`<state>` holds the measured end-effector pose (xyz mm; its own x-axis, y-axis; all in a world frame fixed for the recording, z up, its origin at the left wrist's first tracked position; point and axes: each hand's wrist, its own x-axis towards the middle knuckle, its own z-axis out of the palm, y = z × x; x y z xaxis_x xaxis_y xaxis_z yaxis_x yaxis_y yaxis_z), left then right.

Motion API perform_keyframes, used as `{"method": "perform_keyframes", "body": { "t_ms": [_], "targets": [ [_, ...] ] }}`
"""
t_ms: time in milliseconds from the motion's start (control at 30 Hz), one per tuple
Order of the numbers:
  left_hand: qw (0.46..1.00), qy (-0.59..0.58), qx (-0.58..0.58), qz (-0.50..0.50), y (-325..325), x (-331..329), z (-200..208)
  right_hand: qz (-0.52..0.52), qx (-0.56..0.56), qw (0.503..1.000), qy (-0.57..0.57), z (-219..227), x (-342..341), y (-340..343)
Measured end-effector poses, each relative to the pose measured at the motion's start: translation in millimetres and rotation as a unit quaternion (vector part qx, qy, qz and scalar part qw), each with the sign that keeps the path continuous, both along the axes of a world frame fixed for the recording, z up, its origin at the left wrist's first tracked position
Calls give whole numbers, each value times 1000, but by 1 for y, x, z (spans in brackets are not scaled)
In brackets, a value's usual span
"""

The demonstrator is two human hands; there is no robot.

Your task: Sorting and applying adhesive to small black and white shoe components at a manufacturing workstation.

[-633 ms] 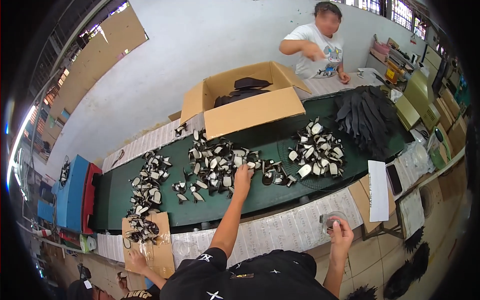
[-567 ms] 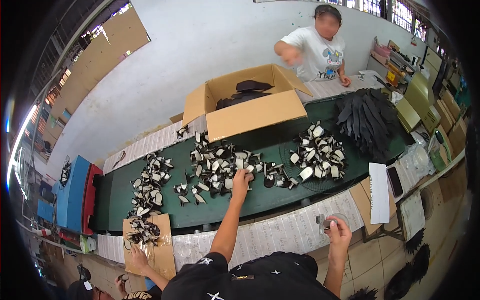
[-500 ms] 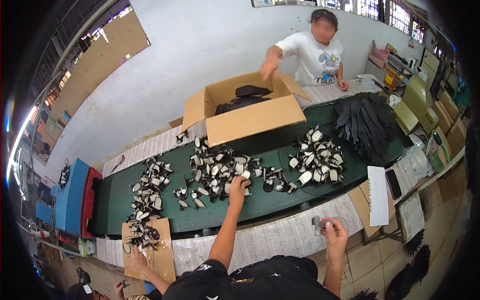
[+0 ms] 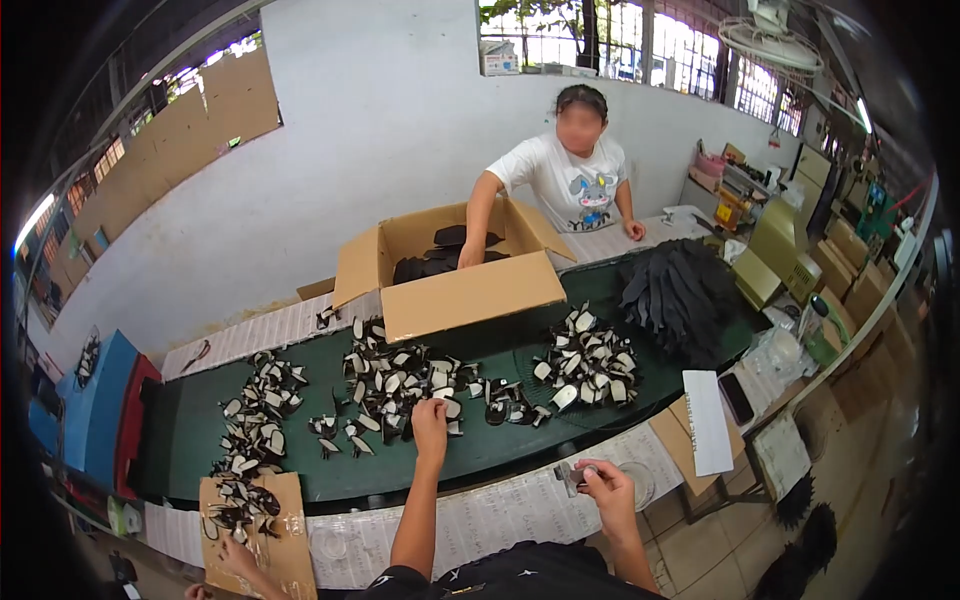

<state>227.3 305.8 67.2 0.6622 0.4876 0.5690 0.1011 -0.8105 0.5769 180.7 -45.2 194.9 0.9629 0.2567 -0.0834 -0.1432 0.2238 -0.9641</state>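
My left hand (image 4: 430, 425) reaches onto the green belt, its fingers bent together at the near edge of a pile of small black-and-white pieces (image 4: 405, 375). A curved piece (image 4: 452, 409) with a pale face is at its fingertips. My right hand (image 4: 610, 492) is over the near ledge, thumb and fingers closed on a small dark grey piece (image 4: 574, 479). What lies inside that palm is hidden. Beside it on the ledge is a clear round dish (image 4: 636, 484).
Across the belt (image 4: 320, 480), a person (image 4: 575, 175) reaches into an open carton (image 4: 470, 303) of black pieces. More piles lie left (image 4: 262, 400) and right (image 4: 588, 365), with black strips (image 4: 680, 295) beyond. Another person's hand (image 4: 238, 556) touches a cardboard sheet (image 4: 292, 510). A phone (image 4: 737, 398) lies right.
The view has shifted, so the belt appears lower and further left. The person across has lowered an arm into the carton. My left hand stays at the pile; my right still holds the grey piece.
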Motion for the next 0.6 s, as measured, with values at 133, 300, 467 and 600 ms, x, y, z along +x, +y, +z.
{"method": "perform_keyframes", "body": {
  "t_ms": [133,300,467,600],
  "targets": [
    [994,-34,-86,-52,-38,-31,27,-26,0,1000,7,-7,-6,-7],
    [986,83,43,-141,-80,-86,30,-42,-1,999,20,-15,-12,-6],
    [934,208,91,-276,-123,-143,6,-35,17,999,33,-24,-18,-4],
    [872,220,4,-437,-135,-169,-10,-27,21,999,37,-23,-19,-6]
  ]
}}
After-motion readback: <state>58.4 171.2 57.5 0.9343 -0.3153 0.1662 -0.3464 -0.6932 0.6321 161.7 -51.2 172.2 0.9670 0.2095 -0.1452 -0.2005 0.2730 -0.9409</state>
